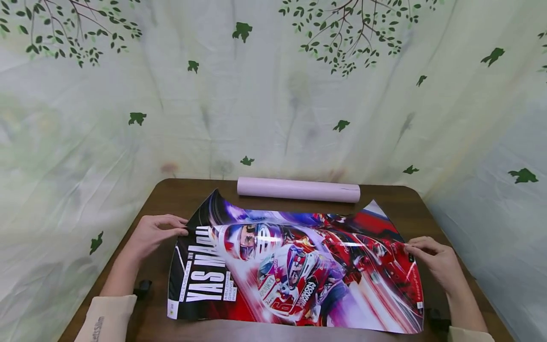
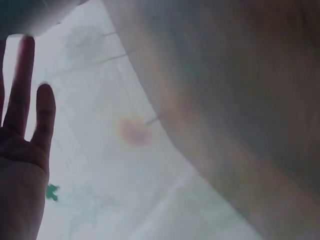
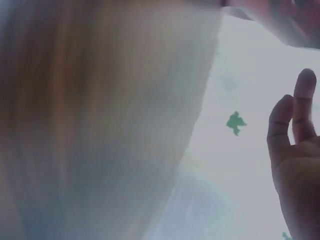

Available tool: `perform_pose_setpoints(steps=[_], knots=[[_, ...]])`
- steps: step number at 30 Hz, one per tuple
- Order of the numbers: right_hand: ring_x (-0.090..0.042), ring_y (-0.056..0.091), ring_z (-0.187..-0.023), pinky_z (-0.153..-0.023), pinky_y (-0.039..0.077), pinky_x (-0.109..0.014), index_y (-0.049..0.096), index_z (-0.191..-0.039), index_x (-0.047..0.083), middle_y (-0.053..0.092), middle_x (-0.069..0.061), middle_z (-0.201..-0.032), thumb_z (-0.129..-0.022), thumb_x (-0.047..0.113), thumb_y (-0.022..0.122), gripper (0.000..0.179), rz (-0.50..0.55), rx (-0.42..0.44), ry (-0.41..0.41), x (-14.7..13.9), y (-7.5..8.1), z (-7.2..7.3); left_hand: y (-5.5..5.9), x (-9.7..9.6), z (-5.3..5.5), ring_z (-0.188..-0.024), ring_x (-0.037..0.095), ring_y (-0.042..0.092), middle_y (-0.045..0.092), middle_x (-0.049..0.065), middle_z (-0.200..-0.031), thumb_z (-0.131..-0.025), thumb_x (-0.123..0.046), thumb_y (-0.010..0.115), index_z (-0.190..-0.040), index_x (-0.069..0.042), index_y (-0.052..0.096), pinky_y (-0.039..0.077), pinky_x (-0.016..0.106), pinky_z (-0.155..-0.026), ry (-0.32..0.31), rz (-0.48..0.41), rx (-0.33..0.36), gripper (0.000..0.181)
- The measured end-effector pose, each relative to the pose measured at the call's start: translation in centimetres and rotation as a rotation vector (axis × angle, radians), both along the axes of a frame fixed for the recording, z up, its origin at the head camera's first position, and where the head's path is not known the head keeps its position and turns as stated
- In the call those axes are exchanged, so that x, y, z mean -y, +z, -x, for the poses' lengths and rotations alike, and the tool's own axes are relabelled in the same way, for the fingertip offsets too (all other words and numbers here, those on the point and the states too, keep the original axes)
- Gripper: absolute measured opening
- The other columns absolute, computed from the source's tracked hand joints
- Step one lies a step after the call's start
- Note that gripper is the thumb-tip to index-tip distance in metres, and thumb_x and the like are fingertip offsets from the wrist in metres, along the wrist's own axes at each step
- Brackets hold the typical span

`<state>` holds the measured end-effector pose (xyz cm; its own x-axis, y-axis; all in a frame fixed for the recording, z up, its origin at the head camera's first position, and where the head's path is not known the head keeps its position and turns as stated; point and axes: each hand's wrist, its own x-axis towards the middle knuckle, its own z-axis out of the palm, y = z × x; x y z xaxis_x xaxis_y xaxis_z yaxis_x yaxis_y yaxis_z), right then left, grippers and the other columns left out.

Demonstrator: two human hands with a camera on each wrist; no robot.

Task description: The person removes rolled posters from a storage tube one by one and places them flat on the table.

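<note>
A glossy racing poster in red, black and purple spreads between my two hands in the head view, its far corners curling up. My left hand pinches its left edge between thumb and fingers. At the right edge, my right hand pinches it the same way. In the left wrist view, fingers of the left hand reach up towards a blurred dark sheet edge. The right wrist view has the right hand with two fingers showing below a reddish bit of the poster.
A pale pink rolled tube lies across the back of the brown table. Behind the table hangs a light curtain printed with leaves. Small dark objects sit near both wrists, one by the left wrist.
</note>
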<state>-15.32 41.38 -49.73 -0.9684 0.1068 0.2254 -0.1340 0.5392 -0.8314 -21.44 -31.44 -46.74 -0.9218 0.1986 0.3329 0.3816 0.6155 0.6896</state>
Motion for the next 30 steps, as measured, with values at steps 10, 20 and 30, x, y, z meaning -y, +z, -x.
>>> perform_pose_setpoints(steps=[10, 20, 30], knots=[[-0.007, 0.064, -0.096, -0.076, 0.055, -0.03, 0.085, -0.107, 0.014, 0.078, -0.014, -0.114, -0.092, 0.049, 0.08, 0.038, -0.37, 0.221, 0.012, -0.2, -0.1, 1.5, -1.0, -0.2, 2.4, -0.076, -0.002, 0.064, 0.077, -0.013, -0.08, -0.078, -0.022, 0.093, -0.076, -0.027, 0.081, 0.052, 0.026, -0.068, -0.137, 0.347, -0.058, 0.013], [-0.035, 0.072, -0.105, -0.082, 0.06, -0.047, 0.084, -0.112, 0.012, 0.08, -0.016, -0.114, -0.094, 0.039, 0.08, 0.032, -0.485, 0.216, 0.104, -0.3, -0.8, 3.1, -2.5, -1.2, 3.1, -0.12, 0.043, 0.07, 0.077, 0.013, -0.128, -0.082, -0.028, 0.091, -0.082, -0.028, 0.082, 0.054, 0.059, -0.101, -0.159, 0.459, 0.103, 0.008], [-0.049, 0.066, -0.118, -0.095, 0.054, -0.067, 0.078, -0.125, 0.006, 0.076, -0.025, -0.122, -0.098, 0.032, 0.076, 0.037, -0.563, 0.278, 0.128, -0.3, -0.6, 3.0, -2.6, -2.2, 3.2, -0.113, 0.038, 0.061, 0.073, 0.009, -0.121, -0.079, -0.039, 0.093, -0.104, -0.02, 0.082, 0.051, 0.062, -0.096, -0.171, 0.55, 0.052, 0.034]])
